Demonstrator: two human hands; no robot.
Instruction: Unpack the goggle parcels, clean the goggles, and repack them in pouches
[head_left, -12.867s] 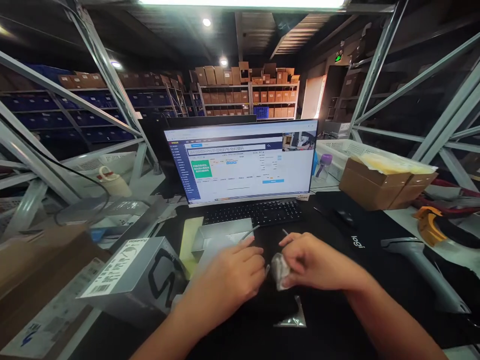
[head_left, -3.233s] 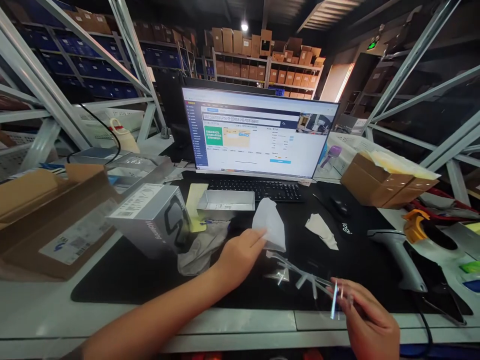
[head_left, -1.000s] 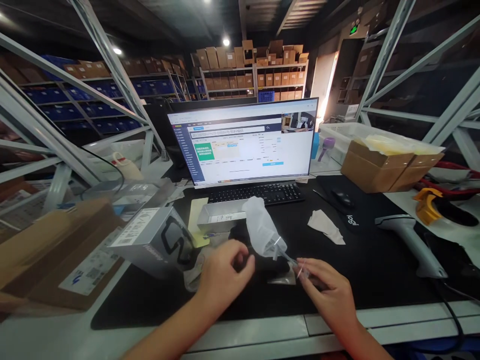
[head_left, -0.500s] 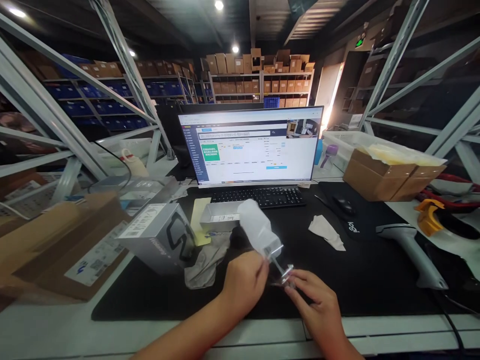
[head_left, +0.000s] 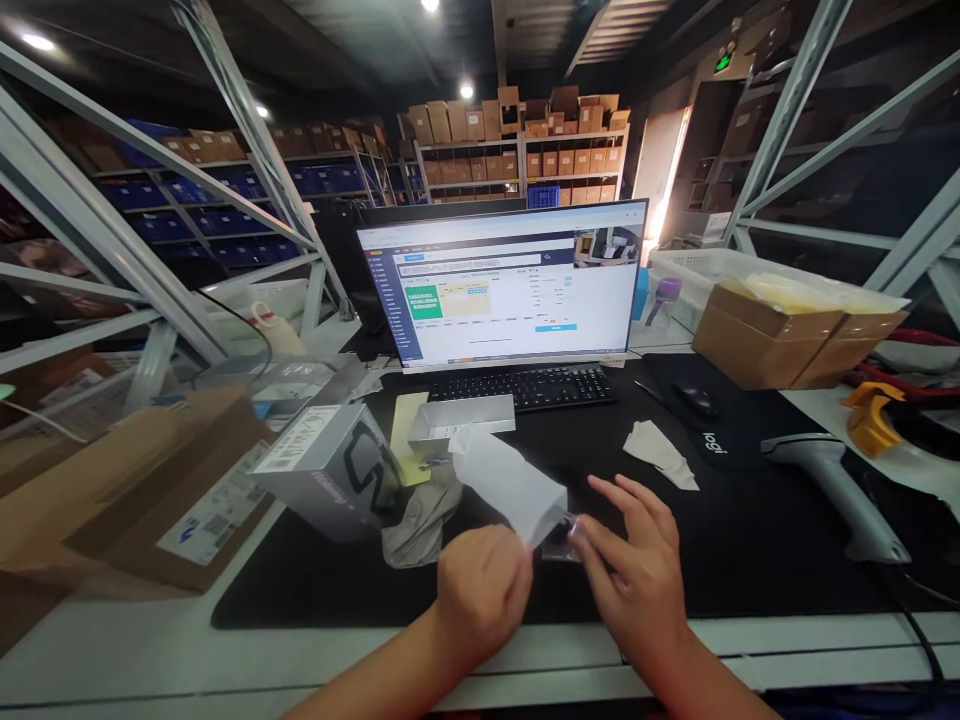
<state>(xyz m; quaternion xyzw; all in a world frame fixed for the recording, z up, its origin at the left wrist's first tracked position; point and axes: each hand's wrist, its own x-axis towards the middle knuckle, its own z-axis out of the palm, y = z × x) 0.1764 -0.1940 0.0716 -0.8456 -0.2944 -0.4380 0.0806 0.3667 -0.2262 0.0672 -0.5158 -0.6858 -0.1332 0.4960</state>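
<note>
My left hand [head_left: 484, 585] is closed, pinching the lower edge of a white sleeve-like pouch [head_left: 510, 485] that slants up and left over the black mat. At the pouch's lower right end, my right hand [head_left: 637, 575] pinches a small clear piece [head_left: 574, 527] between thumb and index finger, the other fingers spread. What kind of thing it is I cannot make out; most of it is hidden by the pouch and fingers. Beyond the pouch lies an open grey box tray [head_left: 480, 418]. A crumpled grey cloth [head_left: 424, 522] is left of my left hand.
A grey product box [head_left: 330, 485] and an opened cardboard carton [head_left: 172, 490] stand at left. Ahead are a keyboard [head_left: 525, 387] and monitor [head_left: 495, 300]. At right lie a beige cloth [head_left: 660, 455], a mouse [head_left: 694, 400] and a barcode scanner [head_left: 840, 495].
The white pouch now reaches lower and covers most of the clear item that showed between my hands. My right hand's outer fingers have spread and lifted.
</note>
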